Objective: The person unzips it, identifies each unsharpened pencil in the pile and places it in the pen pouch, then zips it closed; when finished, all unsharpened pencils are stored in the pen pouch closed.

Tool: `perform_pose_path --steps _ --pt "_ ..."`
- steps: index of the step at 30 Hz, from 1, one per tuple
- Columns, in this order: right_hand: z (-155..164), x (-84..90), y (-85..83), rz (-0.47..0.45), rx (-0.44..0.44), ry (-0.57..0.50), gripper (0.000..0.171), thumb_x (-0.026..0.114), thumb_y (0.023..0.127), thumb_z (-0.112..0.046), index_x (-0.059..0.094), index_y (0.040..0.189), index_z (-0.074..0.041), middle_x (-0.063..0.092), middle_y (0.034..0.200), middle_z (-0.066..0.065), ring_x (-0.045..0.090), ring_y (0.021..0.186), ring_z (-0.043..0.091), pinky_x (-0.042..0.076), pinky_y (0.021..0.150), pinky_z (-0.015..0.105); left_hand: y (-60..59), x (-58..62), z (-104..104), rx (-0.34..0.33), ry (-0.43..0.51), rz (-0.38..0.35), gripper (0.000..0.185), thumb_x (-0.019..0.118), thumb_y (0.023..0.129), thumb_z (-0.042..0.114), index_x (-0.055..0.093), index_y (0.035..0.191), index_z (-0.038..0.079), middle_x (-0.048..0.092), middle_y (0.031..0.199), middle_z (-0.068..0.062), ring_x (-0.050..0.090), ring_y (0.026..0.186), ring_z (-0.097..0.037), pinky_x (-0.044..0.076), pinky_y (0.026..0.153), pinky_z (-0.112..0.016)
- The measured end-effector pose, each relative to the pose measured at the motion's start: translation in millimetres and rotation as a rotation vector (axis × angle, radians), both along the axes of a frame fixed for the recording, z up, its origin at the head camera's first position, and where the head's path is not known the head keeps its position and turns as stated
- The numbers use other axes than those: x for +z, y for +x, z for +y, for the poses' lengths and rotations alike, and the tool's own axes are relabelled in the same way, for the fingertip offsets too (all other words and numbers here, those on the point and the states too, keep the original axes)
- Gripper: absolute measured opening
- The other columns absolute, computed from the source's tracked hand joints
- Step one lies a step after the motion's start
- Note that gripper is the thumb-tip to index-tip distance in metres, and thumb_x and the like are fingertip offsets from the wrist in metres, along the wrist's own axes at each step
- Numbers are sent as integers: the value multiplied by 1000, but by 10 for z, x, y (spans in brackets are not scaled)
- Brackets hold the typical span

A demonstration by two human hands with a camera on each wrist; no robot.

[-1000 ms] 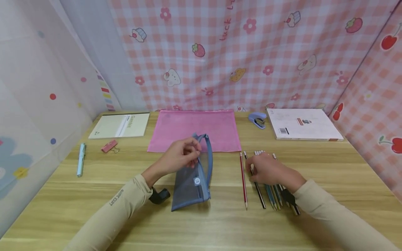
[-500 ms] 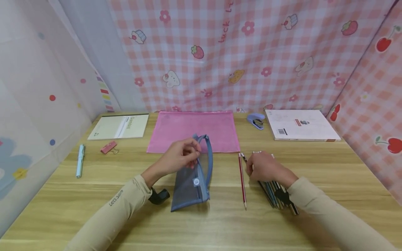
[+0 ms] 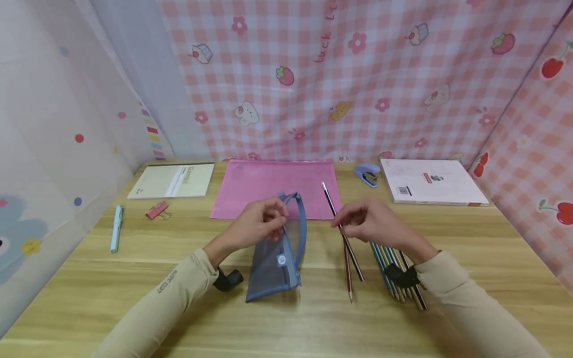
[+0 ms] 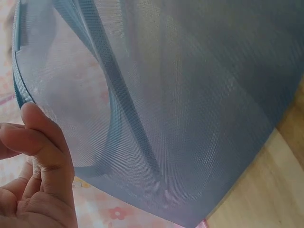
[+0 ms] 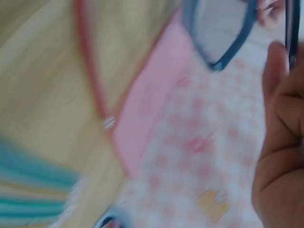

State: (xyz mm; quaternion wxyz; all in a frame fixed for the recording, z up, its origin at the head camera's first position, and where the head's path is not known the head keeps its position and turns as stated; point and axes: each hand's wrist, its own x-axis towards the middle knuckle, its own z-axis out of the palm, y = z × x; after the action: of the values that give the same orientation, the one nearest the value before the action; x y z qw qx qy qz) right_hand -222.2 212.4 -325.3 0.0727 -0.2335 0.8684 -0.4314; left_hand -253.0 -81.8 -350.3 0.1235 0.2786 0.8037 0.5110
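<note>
My left hand (image 3: 261, 221) pinches the top edge of a blue-grey mesh pencil case (image 3: 268, 268), whose mouth gapes open in the head view. The left wrist view shows its see-through mesh (image 4: 190, 118) close up beside my curled fingers. Between thumb and fingers my right hand (image 3: 373, 223) grips a black pencil (image 3: 330, 199), held slanted just right of the case. Beneath it, a red pencil (image 3: 348, 271) lies on the table, partly crossed by the black one. Several teal, gold and dark pencils (image 3: 388, 268) lie in a bunch under my right wrist.
A pink zip pouch (image 3: 277, 181) lies flat behind the case. At the back right are a purple hole punch (image 3: 367, 175) and a white box (image 3: 434, 181). A notebook (image 3: 172, 181), a pink binder clip (image 3: 156, 210) and a light-blue pen (image 3: 116, 228) occupy the left side.
The right hand has picked the black pencil up off the table beside the bunch and carried it left toward the case. The left hand stays on the pencil case.
</note>
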Motion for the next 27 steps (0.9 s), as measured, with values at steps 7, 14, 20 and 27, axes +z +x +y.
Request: perform_pose_path --steps 7,14,20,27 --pt "-473 -23 -212 68 -134 -235 13 63 89 -4 75 94 -7 66 75 6 44 51 8 37 47 25 2 0 34 11 4 2 9 56 99 6 59 105 1 68 74 -9 63 60 -16 54 55 -27" --pt "-905 -317 -298 102 -227 -190 10 69 87 -6 77 92 -7 75 84 8 58 65 8 49 58 22 50 -42 130 59 63 10 9 57 99 5 59 105 0 68 73 -12 63 58 -12 56 56 -26" --pt "-939 -327 -258 -9 -158 -144 7 70 83 -3 76 86 -3 73 79 5 57 68 8 46 59 20 45 -62 153 73 88 88 5 57 98 3 59 102 0 67 72 -15 62 57 -11 57 56 -28" --pt "-902 -292 -294 -163 77 -75 14 60 86 4 73 91 3 59 68 -5 42 55 6 34 51 19 26 -81 89 41 51 164 6 57 97 2 61 101 1 66 72 -13 62 59 -12 57 57 -27"
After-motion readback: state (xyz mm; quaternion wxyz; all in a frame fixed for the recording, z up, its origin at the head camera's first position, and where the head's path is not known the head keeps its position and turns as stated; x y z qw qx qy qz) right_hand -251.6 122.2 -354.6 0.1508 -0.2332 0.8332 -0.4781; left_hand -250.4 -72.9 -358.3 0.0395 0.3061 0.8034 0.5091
